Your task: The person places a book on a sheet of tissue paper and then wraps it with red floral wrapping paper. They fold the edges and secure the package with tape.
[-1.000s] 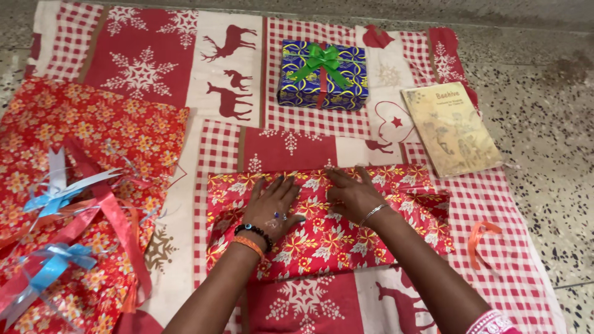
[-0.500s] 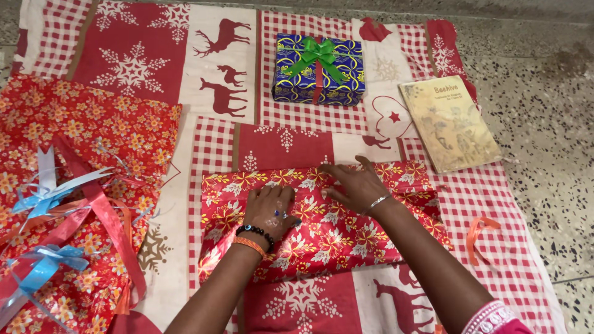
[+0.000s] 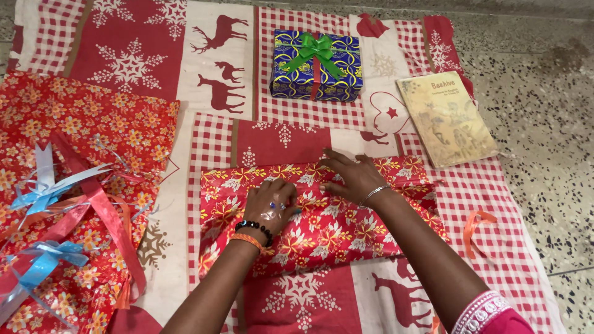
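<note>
While both hands rest on the parcel (image 3: 322,229), its red flowered paper lies flat across the middle of the cloth (image 3: 482,204), which probably serves to keep it off the speckled floor (image 3: 544,124). The left hand (image 3: 270,204) sits palm down on the parcel's top, fingers curled and close together, likely pinning the paper so the fold does not spring open. Just right of it, the right hand (image 3: 354,176) lies at the parcel's far edge with fingers spread and flattened along the fold, seemingly pressing the crease. Beyond the parcel sits a blue box (image 3: 315,67) tied with a green bow (image 3: 314,49), already wrapped and set out of the way. Far right of the parcel lies a tan book (image 3: 447,119), bare. Left of the parcel, a loose paper sheet (image 3: 80,142) carries red and blue ribbons (image 3: 46,198), within easy reach. An orange ribbon (image 3: 475,230) lies right of the parcel.
</note>
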